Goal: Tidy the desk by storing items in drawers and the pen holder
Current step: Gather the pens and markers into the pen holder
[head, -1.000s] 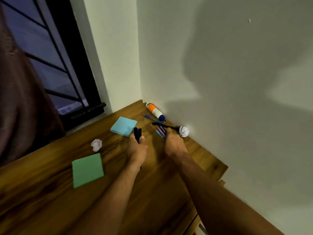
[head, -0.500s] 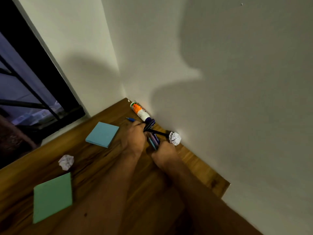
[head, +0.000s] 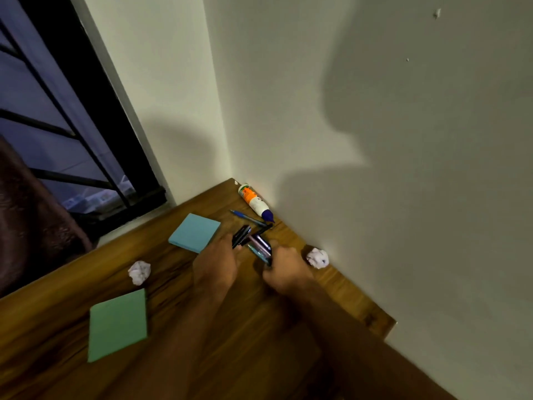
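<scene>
Both hands' fingers grip pens: left hand [head: 215, 268] dark markers [head: 241, 236], right hand [head: 284, 271] a coloured bundle [head: 260, 248].

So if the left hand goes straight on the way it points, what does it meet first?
Probably the blue pen lying ahead, then the glue bottle by the wall. The left hand already holds dark pens; depth is unclear.

This looks like a home study corner after dark. A wooden desk [head: 259, 342] is pushed into the angle of two plain painted walls, and up to the left of the hands a barred window [head: 57, 116] shows a dim evening outside. Sticky-note pads [head: 194, 232], a glue bottle [head: 255, 202], a blue pen [head: 245, 217] and crumpled paper [head: 139, 272] lie around the hands.
</scene>
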